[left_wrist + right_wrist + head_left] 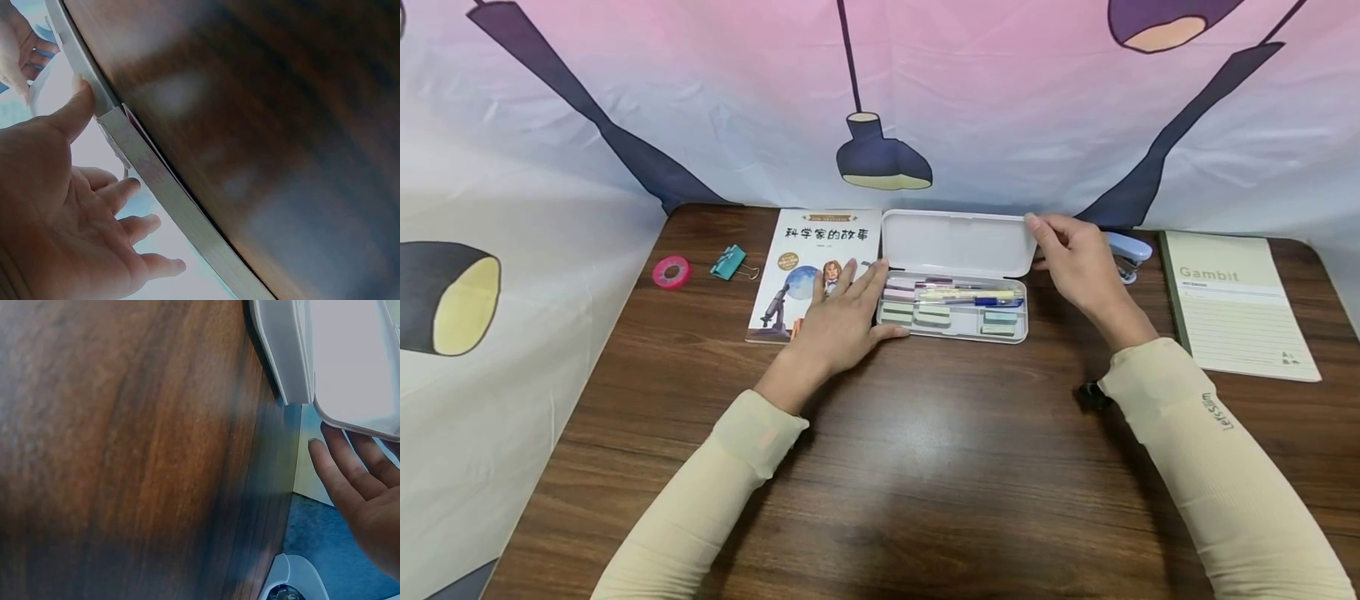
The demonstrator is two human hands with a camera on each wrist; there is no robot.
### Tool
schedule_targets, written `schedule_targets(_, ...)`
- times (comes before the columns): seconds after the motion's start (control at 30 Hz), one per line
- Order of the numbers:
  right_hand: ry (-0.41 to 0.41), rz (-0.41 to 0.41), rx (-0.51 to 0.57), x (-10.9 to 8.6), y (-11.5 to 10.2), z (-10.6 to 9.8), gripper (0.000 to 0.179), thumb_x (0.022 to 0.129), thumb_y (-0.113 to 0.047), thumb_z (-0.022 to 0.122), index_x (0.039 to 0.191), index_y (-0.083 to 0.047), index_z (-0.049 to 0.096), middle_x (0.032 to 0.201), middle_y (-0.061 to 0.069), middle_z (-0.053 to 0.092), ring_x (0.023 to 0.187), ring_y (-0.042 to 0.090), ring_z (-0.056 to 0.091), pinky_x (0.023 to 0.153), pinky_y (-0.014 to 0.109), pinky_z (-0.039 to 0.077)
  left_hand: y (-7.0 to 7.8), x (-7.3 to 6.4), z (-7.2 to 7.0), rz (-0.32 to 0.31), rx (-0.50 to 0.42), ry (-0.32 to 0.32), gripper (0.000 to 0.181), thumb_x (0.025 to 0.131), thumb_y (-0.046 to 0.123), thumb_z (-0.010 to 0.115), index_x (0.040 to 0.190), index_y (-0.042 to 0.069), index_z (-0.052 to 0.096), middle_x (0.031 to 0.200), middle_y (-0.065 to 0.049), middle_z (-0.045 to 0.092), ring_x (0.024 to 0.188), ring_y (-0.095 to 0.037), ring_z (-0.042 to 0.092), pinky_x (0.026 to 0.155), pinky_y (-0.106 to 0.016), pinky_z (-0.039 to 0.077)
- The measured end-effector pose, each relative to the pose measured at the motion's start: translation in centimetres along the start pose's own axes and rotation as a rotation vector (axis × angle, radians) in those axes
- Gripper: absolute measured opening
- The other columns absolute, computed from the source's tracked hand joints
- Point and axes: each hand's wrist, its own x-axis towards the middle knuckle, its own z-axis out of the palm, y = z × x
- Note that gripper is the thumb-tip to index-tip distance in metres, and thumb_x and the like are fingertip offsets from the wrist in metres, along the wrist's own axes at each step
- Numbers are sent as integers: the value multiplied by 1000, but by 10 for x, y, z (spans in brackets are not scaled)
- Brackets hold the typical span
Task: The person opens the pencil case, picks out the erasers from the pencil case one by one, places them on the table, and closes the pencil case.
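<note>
A white pencil case (964,325) stands with its lid (958,242) raised at the back. Inside lie several pens (966,297) and erasers (932,316). My left hand (841,327) lies with fingers spread over a picture-covered book (767,325), its thumb touching the case's front left corner. In the left wrist view that thumb rests against the case edge (81,62). My right hand (1078,265) pinches the lid's right edge, thumb in front. The right wrist view has its fingers (340,462) at the lid's edge, some partly hidden behind it.
A pink tape roll (671,272) and a teal binder clip (728,262) lie left of the book. Right of the case are a light-blue stapler (1127,248) and a notebook (1240,317). A printed curtain (760,125) hangs behind the wooden table (925,475).
</note>
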Motion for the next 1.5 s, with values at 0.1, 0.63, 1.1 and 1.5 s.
schedule_targets(0.1,4,-3,1,0,2,-1,62,122,-52,47,150,-2,73,132,30,76,116,47,79,85,17,67,-2,3,3,10,-27,3,100,113,65,60,186,18,11,195,0,15,183,-38,9,145,-77,1)
schedule_targets(0.63,-7,22,3,2,5,0,67,122,-57,44,144,-1,75,131,31,77,112,45,79,80,12,62,2,2,-2,-8,30,-32,100,113,66,60,186,18,11,195,1,15,183,-34,10,146,-75,2)
schedule_targets(1.1,3,6,13,1,6,0,66,122,-55,47,139,1,77,129,31,79,88,4,75,76,10,60,-15,15,9,52,-39,25,111,106,67,72,187,18,12,193,-7,24,182,-33,19,147,-72,5)
schedule_targets(1.5,-2,17,14,0,8,-1,65,121,-58,48,143,-3,76,129,30,79,83,-10,70,77,12,60,-24,23,14,98,-61,20,113,106,69,70,186,15,11,194,-5,19,182,-33,16,148,-69,4)
